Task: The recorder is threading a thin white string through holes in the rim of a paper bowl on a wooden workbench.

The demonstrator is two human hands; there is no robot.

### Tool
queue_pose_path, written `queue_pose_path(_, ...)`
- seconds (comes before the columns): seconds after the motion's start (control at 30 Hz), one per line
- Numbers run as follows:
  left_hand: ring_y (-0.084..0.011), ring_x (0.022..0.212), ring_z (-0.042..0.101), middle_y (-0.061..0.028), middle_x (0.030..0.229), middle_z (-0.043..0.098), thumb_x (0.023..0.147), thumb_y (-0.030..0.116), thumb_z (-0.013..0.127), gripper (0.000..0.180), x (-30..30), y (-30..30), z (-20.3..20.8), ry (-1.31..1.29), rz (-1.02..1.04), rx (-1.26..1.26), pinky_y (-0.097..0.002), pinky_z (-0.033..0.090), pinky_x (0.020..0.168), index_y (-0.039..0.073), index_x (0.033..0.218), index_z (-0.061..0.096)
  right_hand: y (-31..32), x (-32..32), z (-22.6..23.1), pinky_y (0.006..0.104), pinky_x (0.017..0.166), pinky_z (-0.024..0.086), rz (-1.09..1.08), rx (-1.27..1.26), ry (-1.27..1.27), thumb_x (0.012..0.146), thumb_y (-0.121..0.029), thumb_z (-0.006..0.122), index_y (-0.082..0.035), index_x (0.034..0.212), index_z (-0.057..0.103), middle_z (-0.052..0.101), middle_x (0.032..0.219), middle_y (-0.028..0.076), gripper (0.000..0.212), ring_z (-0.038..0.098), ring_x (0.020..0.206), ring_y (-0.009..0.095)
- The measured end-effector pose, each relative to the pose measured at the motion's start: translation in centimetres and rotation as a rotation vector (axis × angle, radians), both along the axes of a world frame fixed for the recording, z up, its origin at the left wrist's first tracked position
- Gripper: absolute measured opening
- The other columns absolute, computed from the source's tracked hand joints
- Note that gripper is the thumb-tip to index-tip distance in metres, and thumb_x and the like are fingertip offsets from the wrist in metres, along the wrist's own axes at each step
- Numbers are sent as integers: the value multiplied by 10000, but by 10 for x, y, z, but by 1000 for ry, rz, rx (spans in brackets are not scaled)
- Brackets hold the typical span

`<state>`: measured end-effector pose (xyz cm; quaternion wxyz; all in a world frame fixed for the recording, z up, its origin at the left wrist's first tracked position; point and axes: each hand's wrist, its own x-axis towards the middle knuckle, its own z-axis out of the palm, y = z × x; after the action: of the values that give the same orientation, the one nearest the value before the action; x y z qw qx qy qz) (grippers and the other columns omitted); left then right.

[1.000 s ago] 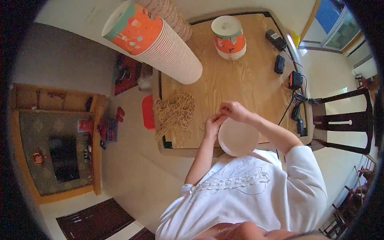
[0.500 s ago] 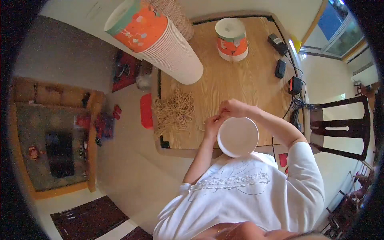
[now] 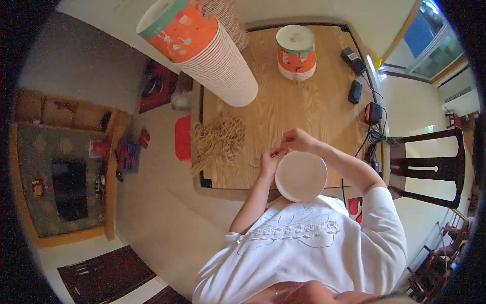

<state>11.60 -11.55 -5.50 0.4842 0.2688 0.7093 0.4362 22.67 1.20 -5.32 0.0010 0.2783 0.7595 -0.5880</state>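
Note:
A white paper bucket leans against my shirt at the table's near edge, its round opening or base facing up toward me. At its far left rim, my left hand has thumb and fingers drawn together. Just beyond that rim my right hand is closed in a pinch, its fingertips close to the left ones. Whatever lies between the fingers is too small to make out. A tangled heap of tan twine lies left of my hands.
A tall stack of nested paper buckets, orange and green at one end, rises at the far left. A shorter bucket stack stands at the back. Black adapters and cables line the right edge. A dark wooden chair stands right of the table.
My hands have shifted slightly, with the right fingers a little apart from the left ones now. The bucket stays nearly in place, and the whole view has moved a little.

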Motion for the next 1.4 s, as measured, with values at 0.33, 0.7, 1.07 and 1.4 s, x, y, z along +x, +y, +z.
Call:
queue_pose_path(0.33,-103,709,572,-63,782,646,803,135,595,170,1,-2,-21,39,0,92,-249,462,648,-12,869,647,20,4,17,285,613,463,328,-57,173,725,-225,694,-45,859,621,620,803,52,236,572,730,135)
queue_pose_path(0.7,-100,688,566,-47,730,633,787,129,615,115,11,2,-30,-92,68,254,-249,455,627,19,802,646,31,17,13,293,556,455,245,314,65,799,-229,583,-16,747,617,599,659,101,221,581,611,165)
queue_pose_path(1.07,-156,659,596,-80,698,624,739,199,635,172,12,-3,-48,38,149,342,-288,467,611,29,759,646,32,7,8,257,536,397,282,253,74,885,-224,479,-22,811,529,525,696,12,221,462,600,102)
queue_pose_path(1.4,-124,601,549,-25,729,585,694,107,682,244,7,-5,-50,-128,79,508,-282,463,584,33,907,588,23,8,0,265,540,408,109,285,71,808,-135,583,-17,756,564,520,650,38,131,488,585,118)
